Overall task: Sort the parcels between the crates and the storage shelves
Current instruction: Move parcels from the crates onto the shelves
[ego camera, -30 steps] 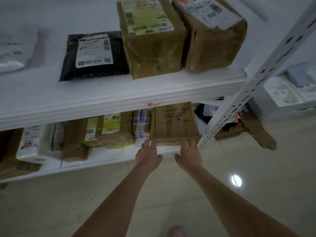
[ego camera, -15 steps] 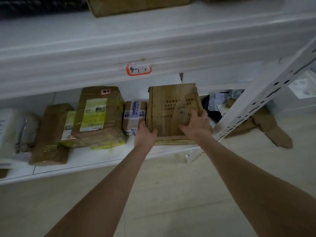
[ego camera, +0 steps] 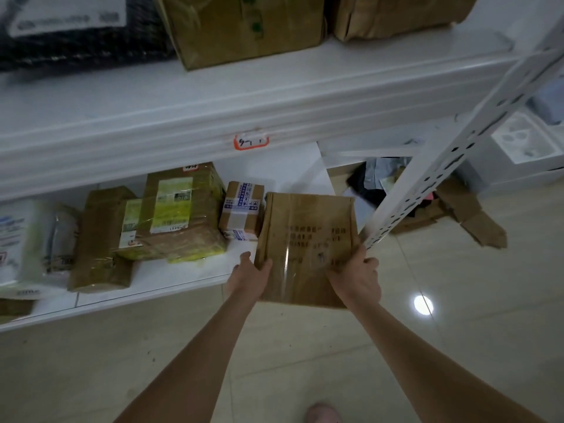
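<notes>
A brown cardboard parcel [ego camera: 306, 239] with dark printed text and clear tape sticks out past the front edge of the lower white shelf [ego camera: 171, 279]. My left hand [ego camera: 248, 277] grips its near left corner. My right hand [ego camera: 357, 277] grips its near right corner, close to the perforated white shelf post [ego camera: 427, 178]. Left of the parcel on the same shelf stand a small taped box [ego camera: 241, 212] and a yellow-labelled wrapped parcel [ego camera: 180, 215].
The upper shelf [ego camera: 244, 96] carries a black bag [ego camera: 76, 29] and two brown boxes [ego camera: 247, 25], with an orange-edged tag [ego camera: 251, 141] on its front. Torn cardboard [ego camera: 476, 218] and clutter lie on the tiled floor to the right. White foam trays [ego camera: 528, 141] sit far right.
Both hands reached the brown parcel, took hold of its near corners and drew it forward, out over the lower shelf's front edge. The camera view shifted.
</notes>
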{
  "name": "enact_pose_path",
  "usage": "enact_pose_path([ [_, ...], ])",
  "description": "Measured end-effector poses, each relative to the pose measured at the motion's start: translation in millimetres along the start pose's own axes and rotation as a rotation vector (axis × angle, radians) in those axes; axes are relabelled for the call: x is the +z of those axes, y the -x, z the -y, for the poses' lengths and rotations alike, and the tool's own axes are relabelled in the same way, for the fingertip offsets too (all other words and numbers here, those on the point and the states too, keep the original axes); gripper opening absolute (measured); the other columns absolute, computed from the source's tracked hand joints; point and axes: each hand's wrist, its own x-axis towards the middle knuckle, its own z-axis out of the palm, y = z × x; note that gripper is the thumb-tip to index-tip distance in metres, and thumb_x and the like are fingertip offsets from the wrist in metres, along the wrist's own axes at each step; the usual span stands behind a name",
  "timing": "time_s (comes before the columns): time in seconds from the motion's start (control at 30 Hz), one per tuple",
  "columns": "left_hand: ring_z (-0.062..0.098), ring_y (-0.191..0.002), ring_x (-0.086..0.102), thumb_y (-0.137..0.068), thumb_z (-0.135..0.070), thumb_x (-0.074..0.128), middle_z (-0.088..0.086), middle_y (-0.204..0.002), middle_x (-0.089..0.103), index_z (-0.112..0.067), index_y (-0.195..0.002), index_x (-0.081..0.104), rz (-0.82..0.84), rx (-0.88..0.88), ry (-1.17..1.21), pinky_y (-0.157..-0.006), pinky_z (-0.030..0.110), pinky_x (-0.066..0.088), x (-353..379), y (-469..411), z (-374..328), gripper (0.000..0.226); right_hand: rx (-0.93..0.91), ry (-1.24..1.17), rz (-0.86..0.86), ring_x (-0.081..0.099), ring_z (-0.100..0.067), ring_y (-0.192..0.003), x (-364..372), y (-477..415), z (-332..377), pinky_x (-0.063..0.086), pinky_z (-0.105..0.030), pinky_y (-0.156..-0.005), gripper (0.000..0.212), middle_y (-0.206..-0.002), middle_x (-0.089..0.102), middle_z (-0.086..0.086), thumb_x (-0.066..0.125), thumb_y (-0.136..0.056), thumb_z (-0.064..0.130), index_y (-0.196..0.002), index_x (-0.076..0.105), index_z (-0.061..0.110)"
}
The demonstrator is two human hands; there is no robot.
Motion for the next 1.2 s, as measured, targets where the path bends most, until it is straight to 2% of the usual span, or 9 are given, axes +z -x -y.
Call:
enact_pose_path([
  [0.1,0.033,-0.128,0.046,-0.091,-0.058,0.047,0.011,-0.146,0.04,-0.026,-0.151,0.018,0.101,0.019,0.034,-0.102,0.043,0.042,1.4,-2.0,14.8,0.074,0.108,-0.163,0.077,0.055,-0.034,-0.109,0.4,-4.5,-11.8,0.049,-0.046,-0.09,0.068,-0.125,0.043,-0.011,0.064,-0.083,0.048,-0.134,0.035,0.014],
  [0.2,0.026,-0.122,0.051,-0.093,-0.044,0.052,0.003,-0.139,0.05,-0.022,-0.146,0.032,0.164,0.103,0.072,-0.098,0.039,0.044,2.0,2.5,18.8,0.061,0.087,-0.185,0.093,0.059,-0.028,-0.098,-0.2,-6.0,-22.9,0.051,-0.042,-0.083,0.049,-0.113,0.057,-0.007,0.063,-0.085,0.039,-0.123,0.046,0.013],
  [0.37,0.019,-0.091,0.058,-0.091,-0.012,0.055,0.003,-0.107,0.061,-0.014,-0.123,0.054,0.077,0.092,0.288,-0.072,0.028,0.047,-8.0,30.8,27.5,0.032,0.109,-0.266,0.096,0.059,-0.024,-0.088,-7.7,22.1,-41.4,0.053,-0.042,-0.078,0.037,-0.095,0.058,0.0,0.069,-0.082,0.034,-0.109,0.049,0.018],
  [0.57,0.02,-0.087,0.06,-0.085,0.0,0.053,-0.001,-0.093,0.062,-0.023,-0.085,0.053,0.003,0.105,0.434,-0.071,0.034,0.049,-44.9,71.8,44.5,0.023,0.045,-0.47,0.079,0.061,-0.021,-0.083,-23.5,77.2,-44.4,0.055,-0.041,-0.076,0.026,-0.092,0.063,-0.001,0.067,-0.086,0.023,-0.107,0.054,0.016],
  [0.67,0.021,-0.087,0.061,-0.083,0.003,0.054,0.003,-0.098,0.063,-0.019,-0.085,0.054,-0.004,0.114,0.486,-0.074,0.037,0.049,-72.9,90.3,55.2,0.022,0.01,-0.792,0.153,0.071,-0.023,-0.078,-45.3,104.0,-41.1,0.059,-0.037,-0.07,0.017,-0.086,0.071,-0.005,0.06,-0.094,0.024,-0.11,0.06,0.02],
  [0.77,0.023,-0.081,0.058,-0.084,0.002,0.053,0.005,-0.098,0.062,-0.012,-0.09,0.054,-0.038,0.1,0.492,-0.076,0.044,0.05,-97.0,104.5,64.7,0.016,-0.03,-0.932,0.332,0.072,-0.018,-0.074,-66.4,124.0,-33.3,0.058,-0.025,-0.06,0.014,-0.09,0.072,0.002,0.055,-0.096,0.033,-0.108,0.062,0.028],
  [0.97,0.023,-0.081,0.052,-0.094,-0.013,0.045,0.005,-0.087,0.056,-0.012,-0.085,0.056,-0.05,-0.07,0.77,-0.072,0.034,0.041,-135.8,145.8,68.3,0.014,0.065,-1.027,0.592,0.063,-0.024,-0.094,-85.4,142.3,-13.8,0.047,-0.04,-0.092,0.038,-0.105,0.063,-0.002,0.04,-0.095,0.058,-0.101,0.061,0.027],
  [1.1,0.022,-0.093,0.056,-0.095,-0.051,0.046,-0.002,-0.096,0.059,-0.016,-0.096,0.058,0.054,-0.204,0.881,-0.084,0.039,0.04,-163.8,173.7,71.8,0.037,-0.048,-0.967,0.726,0.06,-0.023,-0.108,-98.8,157.2,-12.0,0.042,-0.041,-0.098,0.027,-0.118,0.066,-0.003,0.064,-0.088,0.037,-0.112,0.063,0.025],
  [1.2,0.025,-0.104,0.055,-0.089,-0.06,0.05,-0.005,-0.105,0.058,-0.029,-0.117,0.051,0.109,-0.157,0.91,-0.087,0.043,0.043,-178.7,189.4,74.0,0.041,-0.066,-0.967,0.745,0.059,-0.027,-0.112,-110.3,163.4,-11.0,0.041,-0.042,-0.098,0.027,-0.122,0.064,-0.006,0.061,-0.092,0.017,-0.118,0.061,0.023],
])
